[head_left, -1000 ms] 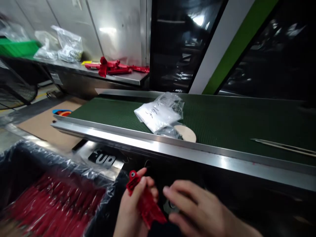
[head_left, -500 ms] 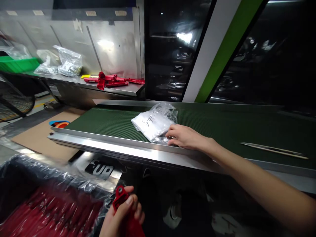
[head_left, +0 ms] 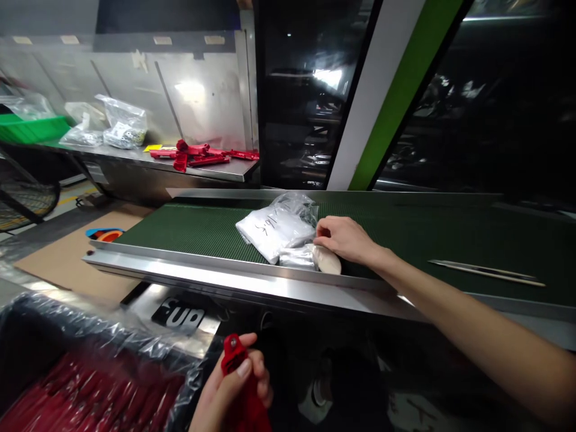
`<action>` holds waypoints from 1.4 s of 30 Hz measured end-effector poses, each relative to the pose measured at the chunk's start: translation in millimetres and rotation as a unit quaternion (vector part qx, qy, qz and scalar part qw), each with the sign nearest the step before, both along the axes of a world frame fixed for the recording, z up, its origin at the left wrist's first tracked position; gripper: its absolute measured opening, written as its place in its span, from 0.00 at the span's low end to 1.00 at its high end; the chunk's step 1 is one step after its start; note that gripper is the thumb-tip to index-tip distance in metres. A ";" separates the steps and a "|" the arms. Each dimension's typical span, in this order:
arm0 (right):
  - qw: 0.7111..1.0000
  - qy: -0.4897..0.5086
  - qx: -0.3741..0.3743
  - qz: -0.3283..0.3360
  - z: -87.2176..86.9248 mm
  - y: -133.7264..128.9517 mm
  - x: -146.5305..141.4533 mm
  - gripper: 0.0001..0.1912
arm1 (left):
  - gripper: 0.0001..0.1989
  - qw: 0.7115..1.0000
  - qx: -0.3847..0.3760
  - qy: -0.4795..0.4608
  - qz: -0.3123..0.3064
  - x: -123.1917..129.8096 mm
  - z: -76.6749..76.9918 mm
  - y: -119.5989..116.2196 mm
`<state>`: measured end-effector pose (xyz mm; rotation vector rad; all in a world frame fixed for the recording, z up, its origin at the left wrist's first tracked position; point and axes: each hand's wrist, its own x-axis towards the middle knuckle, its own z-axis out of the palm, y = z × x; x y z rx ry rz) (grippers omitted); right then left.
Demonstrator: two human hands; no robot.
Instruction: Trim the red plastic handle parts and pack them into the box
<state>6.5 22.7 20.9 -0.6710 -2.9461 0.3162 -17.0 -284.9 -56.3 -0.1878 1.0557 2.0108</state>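
Near the green belt (head_left: 180, 234), many red parts (head_left: 94, 396) lie binned; your left grip (head_left: 220, 393) clasps one piece (head_left: 248, 411) outside, your right grip (head_left: 346, 238) I can't tell.

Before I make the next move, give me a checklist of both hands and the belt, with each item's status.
1. Left hand grips the red part: ok, thumb and fingers close on it.
2. Metal insert in its end fully seated: cannot tell, too small.
3. Right hand clear of the bag and disc: not ok, fingertips are right beside them.
4. Marked white bag on the green belt: ok.
5. Oval cream disc undamaged: cannot tell.
6. Thin pointed tool clear of both hands: ok.
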 end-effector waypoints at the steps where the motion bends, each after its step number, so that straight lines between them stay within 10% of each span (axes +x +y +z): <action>1: 1.000 0.007 -0.006 -0.006 3.0 0.1 1.2 0.13 | 0.25 1.000 -0.003 0.000 -0.008 -0.6 0.3 0.7; 11: 0.997 0.065 -0.040 -0.027 39.7 14.1 33.6 0.14 | 0.24 0.994 0.025 0.086 -0.057 -6.5 34.1 35.9; 22: 0.993 0.077 0.010 -0.084 39.0 31.8 45.5 0.14 | 0.30 0.978 -0.008 0.193 -0.080 -0.8 91.3 84.4; 42: 0.980 0.138 -0.067 -0.131 26.1 39.4 76.8 0.15 | 0.14 0.912 -0.036 0.363 -0.187 -14.9 97.8 232.6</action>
